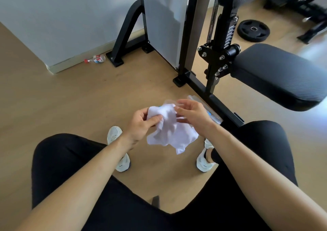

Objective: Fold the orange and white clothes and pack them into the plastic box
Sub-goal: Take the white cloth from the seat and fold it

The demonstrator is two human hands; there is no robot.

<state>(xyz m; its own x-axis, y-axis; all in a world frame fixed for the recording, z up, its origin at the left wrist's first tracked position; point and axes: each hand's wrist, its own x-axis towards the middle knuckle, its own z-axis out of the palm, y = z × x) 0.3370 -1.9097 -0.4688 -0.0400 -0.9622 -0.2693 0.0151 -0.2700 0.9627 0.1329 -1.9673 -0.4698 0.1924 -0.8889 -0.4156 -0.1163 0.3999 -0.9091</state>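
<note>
I see the left hand (141, 122) and right hand (192, 114) both pinching a soft, crumpled white cloth (169, 133) over the smooth wooden floor (70, 107)

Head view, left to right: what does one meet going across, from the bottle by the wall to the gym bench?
In order: plastic bottle → left hand → white garment → right hand → black padded seat.

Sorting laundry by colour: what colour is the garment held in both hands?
The garment is plain white; the head view shows it.
</note>
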